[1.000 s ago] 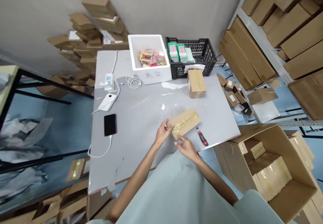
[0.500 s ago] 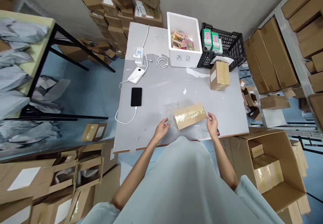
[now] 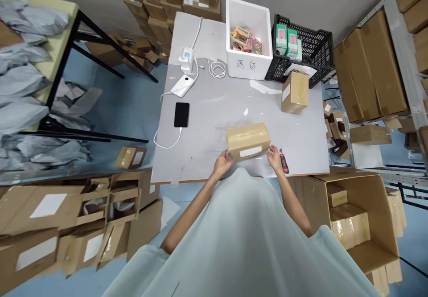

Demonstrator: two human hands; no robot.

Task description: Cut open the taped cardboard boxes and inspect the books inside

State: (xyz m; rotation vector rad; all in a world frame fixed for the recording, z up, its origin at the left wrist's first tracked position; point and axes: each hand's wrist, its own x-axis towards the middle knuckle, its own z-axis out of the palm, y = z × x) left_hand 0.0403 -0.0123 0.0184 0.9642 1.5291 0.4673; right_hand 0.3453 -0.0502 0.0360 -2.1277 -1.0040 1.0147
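Observation:
A taped cardboard box (image 3: 248, 137) is at the near part of the grey table (image 3: 207, 141), its side with a white label turned toward me. My left hand (image 3: 223, 163) has its curled fingers at the box's near left corner. At the near right corner, my right hand (image 3: 274, 158) grips the box with bent fingers. A red and black utility knife (image 3: 284, 161) lies just right of that hand.
A smaller carton (image 3: 295, 92) stands before a black crate (image 3: 302, 43) and a white foam bin (image 3: 249, 38). On the left lie a black phone (image 3: 181, 114), a white power bank (image 3: 182, 86) and cables. A large open carton (image 3: 384, 212) stands to the right.
The box has been turned so its labelled side faces me. Both hands have closed in on its near corners. My right hand has shifted left, uncovering the utility knife.

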